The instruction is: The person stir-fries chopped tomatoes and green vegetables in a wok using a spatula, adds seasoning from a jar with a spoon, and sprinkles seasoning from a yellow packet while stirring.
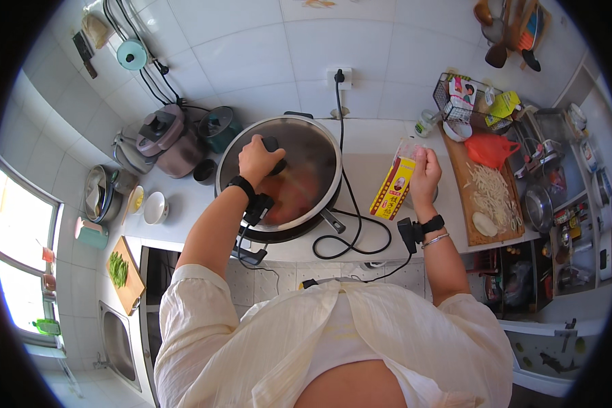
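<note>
My left hand grips the black knob of a steel-rimmed glass lid. The lid lies over a dark electric wok; reddish food shows dimly through the fogged glass. In my right hand is a yellow and red seasoning box, tilted above the counter, with clear plastic wrapping sticking out of its top end. Part of a round metal object shows behind this hand, and what it is cannot be made out.
Right of me, a wooden board bears pale shreds, a peeled white piece and a red plastic bag. A black power cord loops beside the wok. Leftward stand a pressure cooker, a white bowl and chopped greens.
</note>
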Demonstrator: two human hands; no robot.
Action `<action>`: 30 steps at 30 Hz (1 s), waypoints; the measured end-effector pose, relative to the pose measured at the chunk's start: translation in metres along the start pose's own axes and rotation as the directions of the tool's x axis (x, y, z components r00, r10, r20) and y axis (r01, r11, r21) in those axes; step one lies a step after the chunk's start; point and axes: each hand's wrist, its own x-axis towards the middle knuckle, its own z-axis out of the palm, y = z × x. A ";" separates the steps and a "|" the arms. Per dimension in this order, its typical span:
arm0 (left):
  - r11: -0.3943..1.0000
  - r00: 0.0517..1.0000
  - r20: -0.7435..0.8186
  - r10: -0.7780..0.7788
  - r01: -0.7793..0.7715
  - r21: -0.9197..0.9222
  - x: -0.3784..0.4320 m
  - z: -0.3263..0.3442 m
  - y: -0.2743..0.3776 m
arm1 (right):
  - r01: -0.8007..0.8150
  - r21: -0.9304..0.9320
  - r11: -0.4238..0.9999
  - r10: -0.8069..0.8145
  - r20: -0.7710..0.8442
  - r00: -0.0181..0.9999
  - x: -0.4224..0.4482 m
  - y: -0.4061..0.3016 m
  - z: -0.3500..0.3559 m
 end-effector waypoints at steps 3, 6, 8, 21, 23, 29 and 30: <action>0.999 0.998 -0.014 -0.053 0.053 0.007 0.004 0.005 -0.002 | -0.025 0.056 0.998 0.023 0.037 0.999 0.001 0.004 -0.005; 0.998 0.999 -0.037 -0.009 0.011 0.060 0.002 0.003 -0.023 | -0.091 0.175 0.980 0.080 0.069 0.994 0.001 -0.002 -0.001; 0.970 0.997 -0.076 0.013 0.006 0.243 -0.015 -0.004 -0.004 | -0.142 0.231 0.963 0.127 0.082 0.989 0.004 0.002 0.000; 0.364 0.850 0.331 0.410 0.180 -0.914 -0.195 0.049 0.084 | -0.375 0.436 0.818 0.148 0.471 0.870 -0.034 -0.083 -0.011; 0.360 0.863 0.294 0.411 0.142 -0.922 -0.205 0.059 0.072 | -0.476 0.390 0.788 0.174 0.600 0.781 -0.042 -0.086 -0.023; 0.354 0.815 0.350 0.462 0.193 -0.915 -0.233 0.090 0.070 | -0.241 0.100 0.965 0.067 0.798 0.598 -0.047 -0.076 -0.072; 0.358 0.792 0.383 0.476 0.223 -0.907 -0.235 0.091 0.073 | -0.266 0.068 0.961 0.092 0.832 0.546 -0.046 -0.069 -0.077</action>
